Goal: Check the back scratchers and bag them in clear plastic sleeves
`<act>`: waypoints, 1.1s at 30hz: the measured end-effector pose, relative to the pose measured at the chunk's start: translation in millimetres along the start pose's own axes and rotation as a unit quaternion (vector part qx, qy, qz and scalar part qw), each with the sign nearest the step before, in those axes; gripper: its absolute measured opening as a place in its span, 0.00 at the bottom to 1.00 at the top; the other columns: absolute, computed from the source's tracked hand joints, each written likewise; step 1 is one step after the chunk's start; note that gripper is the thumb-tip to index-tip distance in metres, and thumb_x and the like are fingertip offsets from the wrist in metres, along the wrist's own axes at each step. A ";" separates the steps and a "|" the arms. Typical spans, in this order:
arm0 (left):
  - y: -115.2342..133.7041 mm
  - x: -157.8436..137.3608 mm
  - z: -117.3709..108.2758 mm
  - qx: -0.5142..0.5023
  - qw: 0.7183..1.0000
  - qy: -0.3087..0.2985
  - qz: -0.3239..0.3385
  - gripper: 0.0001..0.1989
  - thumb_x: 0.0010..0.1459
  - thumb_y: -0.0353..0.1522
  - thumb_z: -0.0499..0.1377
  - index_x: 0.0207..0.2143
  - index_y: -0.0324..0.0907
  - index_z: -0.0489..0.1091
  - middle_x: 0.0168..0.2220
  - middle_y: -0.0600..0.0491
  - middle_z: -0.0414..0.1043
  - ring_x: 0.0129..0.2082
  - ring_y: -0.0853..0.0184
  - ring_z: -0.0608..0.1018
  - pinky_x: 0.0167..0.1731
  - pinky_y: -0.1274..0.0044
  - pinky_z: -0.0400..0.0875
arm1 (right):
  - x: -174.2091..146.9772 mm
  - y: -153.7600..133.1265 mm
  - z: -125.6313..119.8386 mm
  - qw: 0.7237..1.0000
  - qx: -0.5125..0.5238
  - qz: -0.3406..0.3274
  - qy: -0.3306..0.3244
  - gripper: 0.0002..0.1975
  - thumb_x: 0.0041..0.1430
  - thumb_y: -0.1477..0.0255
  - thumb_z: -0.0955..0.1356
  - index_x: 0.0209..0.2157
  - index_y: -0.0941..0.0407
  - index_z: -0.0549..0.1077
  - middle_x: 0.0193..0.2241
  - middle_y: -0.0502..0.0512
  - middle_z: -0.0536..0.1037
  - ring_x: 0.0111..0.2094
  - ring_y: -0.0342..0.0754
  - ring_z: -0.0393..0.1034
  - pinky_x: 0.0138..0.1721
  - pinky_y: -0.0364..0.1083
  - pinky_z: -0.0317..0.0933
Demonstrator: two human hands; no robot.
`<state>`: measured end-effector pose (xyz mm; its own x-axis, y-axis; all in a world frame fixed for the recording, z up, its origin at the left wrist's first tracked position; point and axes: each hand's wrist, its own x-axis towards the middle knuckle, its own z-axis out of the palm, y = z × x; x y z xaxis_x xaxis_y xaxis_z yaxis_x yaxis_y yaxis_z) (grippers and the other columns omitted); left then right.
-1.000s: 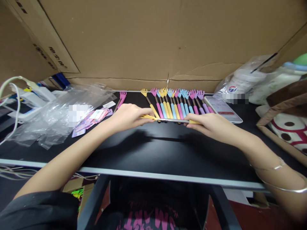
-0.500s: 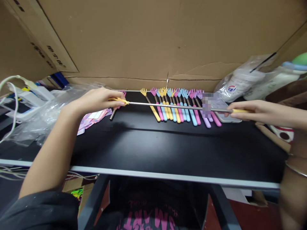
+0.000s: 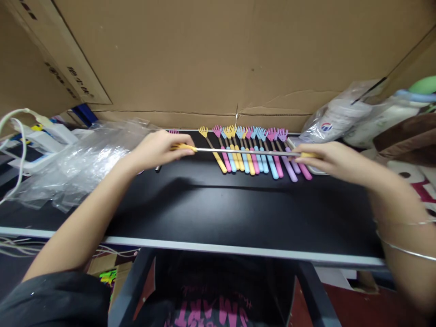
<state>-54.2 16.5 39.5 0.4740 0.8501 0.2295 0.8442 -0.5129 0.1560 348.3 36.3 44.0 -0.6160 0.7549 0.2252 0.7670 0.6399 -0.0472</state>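
Held level above the black table is a yellow telescopic back scratcher (image 3: 235, 151), its metal rod drawn out between my hands. My left hand (image 3: 166, 147) is closed on its yellow claw end. At the other end, my right hand (image 3: 329, 159) grips the yellow handle. Behind the rod lies a row of back scratchers (image 3: 250, 156) in yellow, pink, blue and purple, claws pointing away from me. Another back scratcher with a pink claw (image 3: 173, 131) lies partly hidden behind my left hand.
Clear plastic bags (image 3: 81, 159) and a white device with a cable (image 3: 37, 145) occupy the left side. On the right are a phone (image 3: 315, 170), a bagged cup (image 3: 344, 118) and a plush toy (image 3: 408, 141). A cardboard wall (image 3: 204, 59) stands behind the table (image 3: 218, 218).
My right hand has moved left, bringing the two ends closer, so the rod is shorter. My left hand has shifted slightly right and now covers the colourful cards.
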 end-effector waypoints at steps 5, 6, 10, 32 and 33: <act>50.1 5.1 31.7 0.081 0.991 0.045 0.091 0.17 0.66 0.44 0.49 0.38 0.44 0.72 0.21 0.56 0.71 0.22 0.68 0.73 0.23 0.79 0.49 | 12.3 -59.0 34.8 0.987 -0.124 -0.085 0.051 0.17 0.68 0.63 0.57 0.37 0.54 0.73 0.23 0.52 0.78 0.20 0.45 0.67 0.23 0.43 0.48; 53.5 5.0 35.4 0.087 0.989 0.056 0.101 0.18 0.67 0.44 0.49 0.38 0.44 0.72 0.21 0.55 0.71 0.22 0.68 0.73 0.22 0.79 0.49 | 12.9 -63.7 39.3 0.984 -0.138 -0.093 0.064 0.16 0.68 0.63 0.57 0.37 0.54 0.73 0.22 0.52 0.78 0.20 0.45 0.67 0.22 0.43 0.47; 49.9 3.7 40.8 0.088 0.984 0.090 0.128 0.20 0.68 0.45 0.46 0.37 0.43 0.72 0.19 0.55 0.70 0.21 0.69 0.73 0.22 0.80 0.49 | 11.2 -62.6 43.3 0.976 -0.163 -0.109 0.092 0.18 0.68 0.62 0.56 0.37 0.55 0.73 0.23 0.53 0.79 0.20 0.46 0.69 0.22 0.43 0.46; -42.5 -9.3 -26.0 0.015 0.996 -0.062 -0.069 0.23 0.61 0.50 0.50 0.35 0.43 0.74 0.30 0.56 0.75 0.27 0.72 0.68 0.28 0.80 0.57 | -17.1 53.2 -20.8 0.981 0.124 0.061 -0.135 0.28 0.55 0.43 0.61 0.26 0.54 0.72 0.21 0.51 0.71 0.24 0.42 0.66 0.25 0.41 0.60; -40.7 -8.5 -24.7 0.013 0.995 -0.065 -0.071 0.23 0.61 0.50 0.50 0.35 0.42 0.74 0.30 0.56 0.75 0.27 0.72 0.68 0.29 0.80 0.57 | -17.2 51.2 -19.3 0.986 0.111 0.071 -0.104 0.29 0.52 0.41 0.62 0.24 0.54 0.72 0.20 0.50 0.71 0.23 0.41 0.65 0.25 0.41 0.60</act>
<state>-98.8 27.2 54.9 0.3756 0.9232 0.0813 0.9107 -0.3839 0.1523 401.6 53.2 56.5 -0.5471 0.8370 -0.0016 0.8036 0.5248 -0.2807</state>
